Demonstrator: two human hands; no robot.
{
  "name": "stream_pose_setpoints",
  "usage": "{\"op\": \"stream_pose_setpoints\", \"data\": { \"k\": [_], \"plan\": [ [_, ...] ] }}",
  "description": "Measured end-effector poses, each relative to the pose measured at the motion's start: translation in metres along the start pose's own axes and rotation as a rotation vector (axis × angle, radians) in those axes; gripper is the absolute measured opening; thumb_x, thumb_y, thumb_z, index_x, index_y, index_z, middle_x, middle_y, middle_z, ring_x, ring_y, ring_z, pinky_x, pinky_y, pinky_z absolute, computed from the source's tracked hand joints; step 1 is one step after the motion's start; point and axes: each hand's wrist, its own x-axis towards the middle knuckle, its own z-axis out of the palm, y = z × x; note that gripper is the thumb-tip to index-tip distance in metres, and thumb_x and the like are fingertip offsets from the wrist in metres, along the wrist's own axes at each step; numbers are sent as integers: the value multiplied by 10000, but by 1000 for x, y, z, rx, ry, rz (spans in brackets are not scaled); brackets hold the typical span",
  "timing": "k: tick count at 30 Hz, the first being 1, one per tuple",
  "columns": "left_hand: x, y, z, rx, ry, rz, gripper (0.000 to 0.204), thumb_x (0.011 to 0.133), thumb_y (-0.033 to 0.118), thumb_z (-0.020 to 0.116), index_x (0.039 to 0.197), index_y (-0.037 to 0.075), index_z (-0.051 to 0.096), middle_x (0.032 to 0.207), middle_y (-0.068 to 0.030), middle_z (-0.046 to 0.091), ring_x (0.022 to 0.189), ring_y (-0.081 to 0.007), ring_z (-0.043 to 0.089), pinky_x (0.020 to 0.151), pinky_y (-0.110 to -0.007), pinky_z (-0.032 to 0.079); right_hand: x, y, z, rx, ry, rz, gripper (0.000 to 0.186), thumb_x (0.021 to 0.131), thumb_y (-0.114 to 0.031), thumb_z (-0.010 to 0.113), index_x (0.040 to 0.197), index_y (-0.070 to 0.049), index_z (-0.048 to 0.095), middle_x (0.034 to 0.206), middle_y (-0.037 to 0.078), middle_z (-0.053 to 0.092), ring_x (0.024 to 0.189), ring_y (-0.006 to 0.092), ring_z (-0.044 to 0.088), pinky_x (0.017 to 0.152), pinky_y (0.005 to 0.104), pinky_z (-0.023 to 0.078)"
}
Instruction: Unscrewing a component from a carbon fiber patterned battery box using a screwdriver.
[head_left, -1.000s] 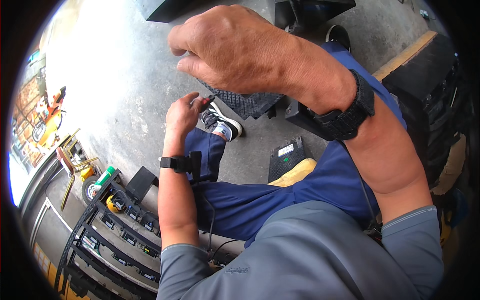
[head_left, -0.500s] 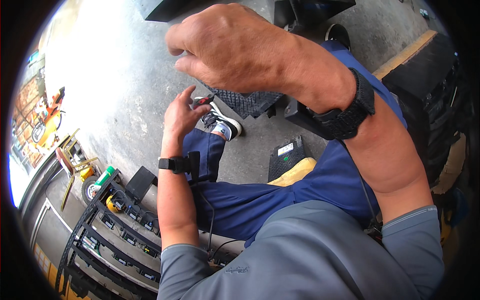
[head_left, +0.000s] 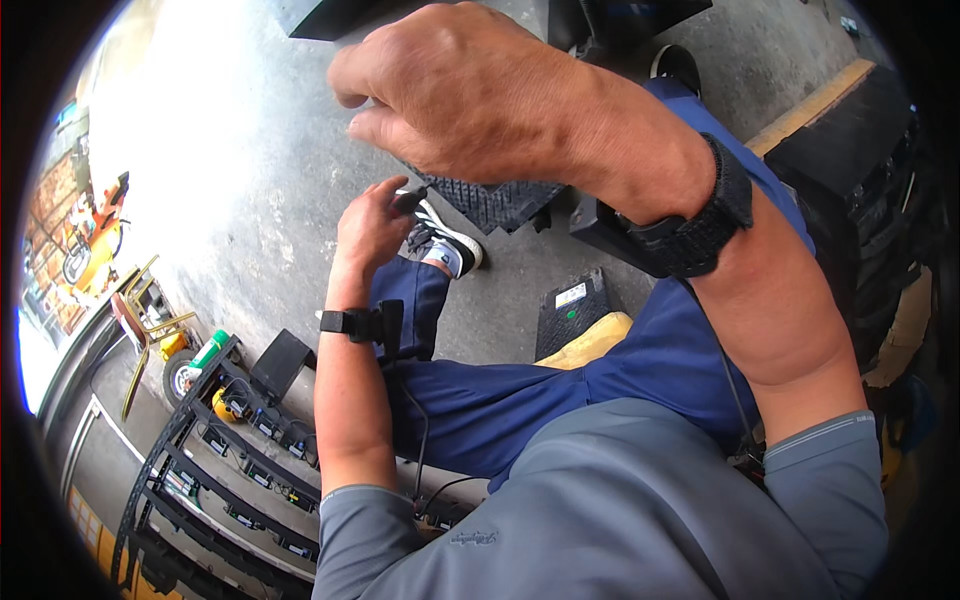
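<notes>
My right hand (head_left: pixel 450 95) is raised high across the view, back upward. Its fingers are curled, thumb near the forefinger, and whatever they hold is hidden. Below and to the left, my left hand (head_left: pixel 370 228) is closed round a small black object (head_left: pixel 408 200), too little shown to name. Beyond the hands, partly covered by the right one, lies a black ribbed plastic piece (head_left: pixel 495 207) on the floor. A black case (head_left: pixel 575 305) with a white label and a green dot lies between my legs, beside a yellow pad (head_left: pixel 590 342).
A black metal rack (head_left: pixel 215 430) with several small devices and cables stands at my left. A chair frame (head_left: pixel 150 330) and a wheel (head_left: pixel 182 378) are behind it. Black panels (head_left: pixel 630 25) stand ahead. A wooden-edged black bench (head_left: pixel 830 130) is at right.
My left hand has turned and its fingers have drawn in round the small object, whose red part no longer shows. The right hand has barely shifted.
</notes>
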Motion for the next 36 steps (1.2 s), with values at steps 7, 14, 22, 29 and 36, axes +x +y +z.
{"op": "stream_pose_setpoints", "data": {
  "k": [7, 14, 22, 29, 36],
  "plan": [
    [6, -13, -5, -127, -94, -182, 412, 938, 278, 624, 1255, 20, 676, 847, -184, 728, 793, -284, 722, 794, -419, 557, 0, -1, -6, -74, 2, -7, 170, 930, -193, 665, 1005, -66, 749, 869, 172, 764, 809, 274, 775, 685, 385, 644],
    [5, 0, -7, 21, -102, -175, 415, 907, 381, 635, 1218, 115, 706, 1014, -209, 735, 986, -392, 697, 870, -475, 541, -2, 5, -2, -31, 45, -23, 166, 925, -181, 670, 1008, -61, 747, 872, 175, 763, 796, 278, 774, 679, 387, 642],
    [1, -5, -3, -20, -23, 24, 462, 793, 172, 800, 1226, 50, 694, 956, -186, 739, 928, -303, 724, 843, -391, 546, -1, 2, -6, -21, 13, -9, 172, 930, -187, 674, 1022, -61, 746, 892, 166, 766, 825, 283, 774, 687, 383, 642],
    [4, -1, -5, -42, -44, -175, 432, 852, 343, 750, 1215, 113, 710, 1001, -194, 745, 975, -375, 712, 862, -457, 547, -2, 2, -2, -19, 25, -16, 178, 934, -194, 680, 1031, -58, 741, 912, 165, 768, 835, 274, 775, 691, 379, 644],
    [-1, -9, -4, -64, -83, -58, 484, 847, 435, 748, 1198, 104, 716, 976, -200, 746, 979, -377, 713, 853, -463, 547, -1, 2, -5, -25, -5, -4, 184, 943, -199, 665, 1031, -55, 739, 912, 168, 766, 847, 272, 775, 697, 383, 643]
  ]
}}
